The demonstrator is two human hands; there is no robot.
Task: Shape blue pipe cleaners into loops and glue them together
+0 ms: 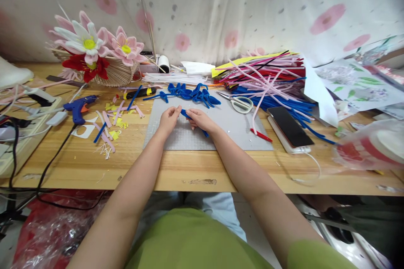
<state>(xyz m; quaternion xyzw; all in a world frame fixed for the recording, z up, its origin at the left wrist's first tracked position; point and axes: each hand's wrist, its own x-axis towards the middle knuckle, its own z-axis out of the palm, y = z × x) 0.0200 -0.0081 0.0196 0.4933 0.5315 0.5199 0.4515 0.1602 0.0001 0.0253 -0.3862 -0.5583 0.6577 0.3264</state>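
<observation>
Both hands meet over a grey cutting mat (240,134), working on a blue pipe cleaner (183,112). My left hand (169,121) pinches its left end between thumb and fingers. My right hand (200,120) is closed around the rest of it, and a blue tail pokes out below the palm. Just beyond the hands, a row of blue pipe-cleaner petals (183,91) lies along the mat's far edge. A pair of scissors (241,104) with pale handles rests to the right of them.
A blue glue gun (77,107) and colourful scraps (110,126) lie left. Finished pipe-cleaner flowers (90,44) stand behind them. Bundled pipe cleaners (265,71) are piled back right, near a phone (290,126) on a white power bank. A plastic-wrapped cup (372,145) sits far right.
</observation>
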